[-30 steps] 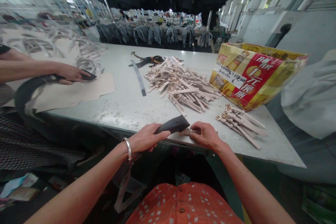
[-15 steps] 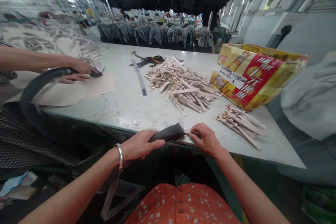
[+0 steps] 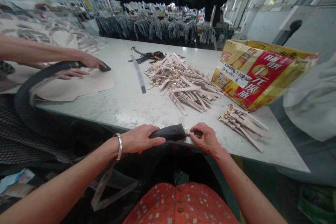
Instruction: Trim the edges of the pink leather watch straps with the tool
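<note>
My left hand (image 3: 141, 138) is closed around a broad black strap (image 3: 171, 132) that looks like leather, at the table's front edge. Its squared end points right. At that end, my right hand (image 3: 204, 136) pinches a small beige buckle strap (image 3: 189, 132), with metal showing where the two meet. My fingers hide most of the beige piece, and whether it is fastened to the black strap I cannot tell. A clear plastic-like strip (image 3: 101, 190) hangs below my left wrist.
A heap of beige buckle straps (image 3: 183, 84) covers mid-table, with a smaller bunch (image 3: 244, 126) at right. Behind stands a yellow-red carton (image 3: 258, 77). At left, a co-worker's hand (image 3: 91, 61) holds a curved black strap (image 3: 34, 80) over beige sheets (image 3: 97, 87).
The view has shifted slightly. My hands keep their grips, and the black strap's end has tilted a little flatter. The co-worker's hand has moved slightly right with the curved strap.
</note>
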### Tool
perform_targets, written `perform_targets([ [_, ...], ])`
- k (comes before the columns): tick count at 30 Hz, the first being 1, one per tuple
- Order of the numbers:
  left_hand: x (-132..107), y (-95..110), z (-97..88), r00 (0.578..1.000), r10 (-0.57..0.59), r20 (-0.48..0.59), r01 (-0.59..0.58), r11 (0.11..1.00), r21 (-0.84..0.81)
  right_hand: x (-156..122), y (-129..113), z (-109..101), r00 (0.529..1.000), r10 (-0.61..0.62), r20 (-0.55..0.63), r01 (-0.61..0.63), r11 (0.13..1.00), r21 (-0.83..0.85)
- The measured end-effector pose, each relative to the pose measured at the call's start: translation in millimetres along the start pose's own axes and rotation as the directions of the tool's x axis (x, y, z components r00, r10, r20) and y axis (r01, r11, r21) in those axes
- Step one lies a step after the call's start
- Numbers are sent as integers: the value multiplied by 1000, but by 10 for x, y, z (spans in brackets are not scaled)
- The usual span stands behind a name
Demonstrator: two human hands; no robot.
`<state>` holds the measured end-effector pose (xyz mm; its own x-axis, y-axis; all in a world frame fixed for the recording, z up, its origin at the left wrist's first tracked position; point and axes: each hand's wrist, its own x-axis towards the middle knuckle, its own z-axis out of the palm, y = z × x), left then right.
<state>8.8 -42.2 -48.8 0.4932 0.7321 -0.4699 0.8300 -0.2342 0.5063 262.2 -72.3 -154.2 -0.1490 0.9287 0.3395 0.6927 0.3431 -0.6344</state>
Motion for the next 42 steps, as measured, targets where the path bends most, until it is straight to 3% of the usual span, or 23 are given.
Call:
perform_targets([
  [10, 178, 118, -87, 996, 45, 71, -46, 999, 17, 15, 39, -18, 998, 40, 54, -41, 999, 26],
  [13, 188, 89, -79, 995, 74, 64, -75, 997, 8, 12, 25, -57, 997, 13, 80, -16, 999, 43],
  [18, 156, -17, -160, 993, 28, 116, -33, 999, 38, 3, 36, -55, 998, 13, 54, -18, 996, 90],
  [25, 202, 78, -153, 997, 49, 56, -54, 994, 98, 6, 80, -11, 998, 23, 65, -29, 996, 86],
  [31, 167, 2, -198, 992, 10, 126, -20, 997, 75, 6, 58, -16, 999, 32, 43, -36, 995, 95],
  [42, 188, 112, -157, 995, 32, 94, -39, 996, 77, 4, 60, -16, 998, 43, 49, -46, 997, 65],
])
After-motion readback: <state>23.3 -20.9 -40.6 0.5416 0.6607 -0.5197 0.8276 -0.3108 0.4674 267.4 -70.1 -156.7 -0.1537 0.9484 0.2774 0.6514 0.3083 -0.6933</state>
